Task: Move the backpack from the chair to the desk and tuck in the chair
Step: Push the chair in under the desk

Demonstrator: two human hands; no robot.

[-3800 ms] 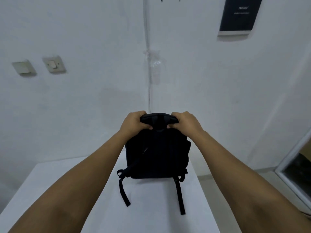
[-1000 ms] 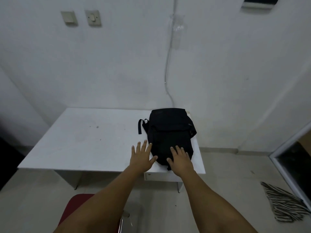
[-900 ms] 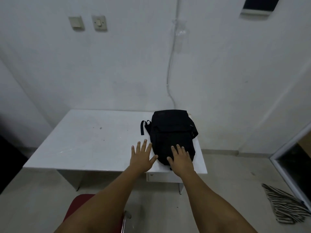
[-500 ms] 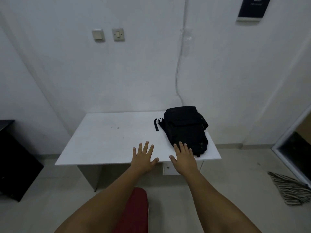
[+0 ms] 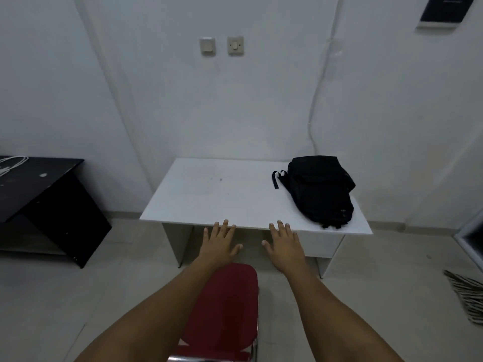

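Black backpack [image 5: 321,190] lies flat on the white desk [image 5: 222,194], right end. Left hand [image 5: 219,244] and right hand [image 5: 285,245] — fingers spread, empty — hover above the red chair [image 5: 224,309].

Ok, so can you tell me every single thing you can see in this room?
backpack: one, black, lying on the right end of the white desk
white desk: one, against the back wall
chair: one, red seat, on the floor in front of the desk
black desk: one, at the left wall, white cable on top
wall switches: two, pale, above the white desk
striped cloth: one, black and white, on the floor at right
left hand: open, empty, above the chair
right hand: open, empty, above the chair
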